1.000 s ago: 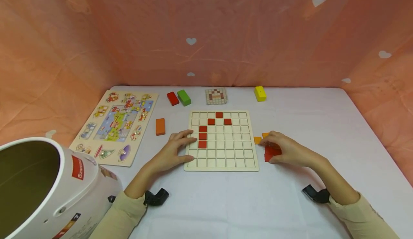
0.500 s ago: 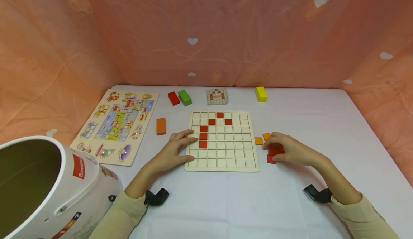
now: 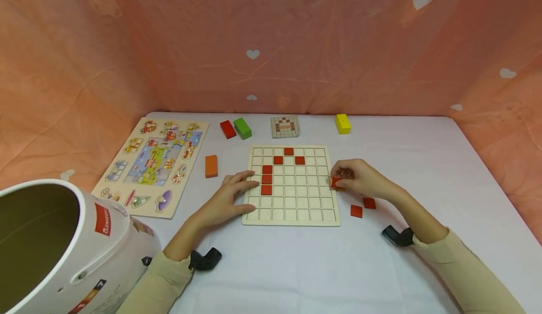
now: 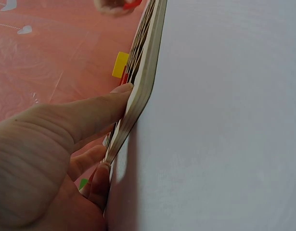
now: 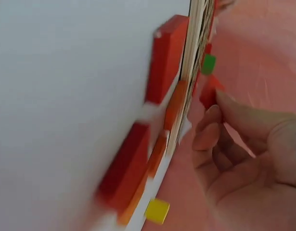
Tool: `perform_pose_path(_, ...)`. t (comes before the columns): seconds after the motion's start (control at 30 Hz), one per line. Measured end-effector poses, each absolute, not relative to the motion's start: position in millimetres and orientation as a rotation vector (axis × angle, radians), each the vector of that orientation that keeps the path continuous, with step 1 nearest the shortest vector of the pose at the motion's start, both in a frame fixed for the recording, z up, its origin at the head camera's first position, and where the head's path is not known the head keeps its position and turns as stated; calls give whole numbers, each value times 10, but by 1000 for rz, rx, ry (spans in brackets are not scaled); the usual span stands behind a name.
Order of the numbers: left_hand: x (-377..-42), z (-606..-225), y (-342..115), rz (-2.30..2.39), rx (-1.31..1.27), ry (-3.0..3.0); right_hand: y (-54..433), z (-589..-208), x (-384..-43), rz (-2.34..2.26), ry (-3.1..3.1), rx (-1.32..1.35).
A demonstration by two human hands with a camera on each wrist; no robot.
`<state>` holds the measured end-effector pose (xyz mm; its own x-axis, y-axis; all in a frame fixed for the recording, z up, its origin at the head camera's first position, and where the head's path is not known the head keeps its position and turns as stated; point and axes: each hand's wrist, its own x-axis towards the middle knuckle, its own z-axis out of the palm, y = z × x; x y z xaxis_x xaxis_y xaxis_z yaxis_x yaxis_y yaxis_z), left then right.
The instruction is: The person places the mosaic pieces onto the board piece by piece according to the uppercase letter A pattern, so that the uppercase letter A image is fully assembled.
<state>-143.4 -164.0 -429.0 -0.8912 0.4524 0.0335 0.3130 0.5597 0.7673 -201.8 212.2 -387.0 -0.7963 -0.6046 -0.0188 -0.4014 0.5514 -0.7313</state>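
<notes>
Six red square tiles [image 3: 267, 179] sit in cells of the pale wooden grid board [image 3: 302, 202], forming a partial arch on its upper left part. On my head view, the right hand [image 3: 365, 177] pinches one more red square tile [image 3: 337, 183] between thumb and fingers, at the board's right edge; I can't tell whether that tile touches the wood. Two loose red tiles [image 3: 356, 211] lie on the white-covered table [image 3: 305, 269], just right of the board. The left hand [image 3: 226, 198] is spread wide, fingers and thumb resting along the board's left edge. Beyond the board I see a square pattern card [image 3: 285, 127], with a green rectangular block [image 3: 243, 128] to its left and a yellow rectangular block [image 3: 343, 124] to its right. A white plastic bucket [image 3: 107, 253] stands at my lower left.
</notes>
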Motion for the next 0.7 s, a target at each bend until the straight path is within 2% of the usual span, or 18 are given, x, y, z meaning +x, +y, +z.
perform_pose_path(0.33,-1434,-4275,-1631,1239,649,2621,1674,-3847,-2341,-1087,2536,-854)
perform_pose_path(0.7,-1426,-4278,-1637,1247,659,2626,1593,-3847,-2341,-989,2567,-814)
